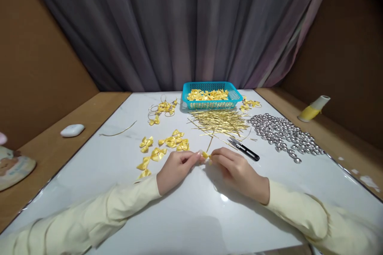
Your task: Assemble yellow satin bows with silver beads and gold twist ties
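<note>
Over the middle of the white table, my left hand pinches a small yellow ribbon bow between thumb and fingers. From the other side my right hand closes its fingertips at the bow's right edge. What exactly the right fingers grip, ribbon or wire, is hidden. A thin gold twist tie rises from behind the bow towards a pile of gold twist ties. Black thread snips lie just beyond my right hand. Several loose yellow bows are spread beyond and left of my left hand.
A blue basket of yellow bows stands at the back. Bows with looped ties lie left of it, more bows right. Silver beads cover the right side. A thread spool and a white case sit beyond the table edges.
</note>
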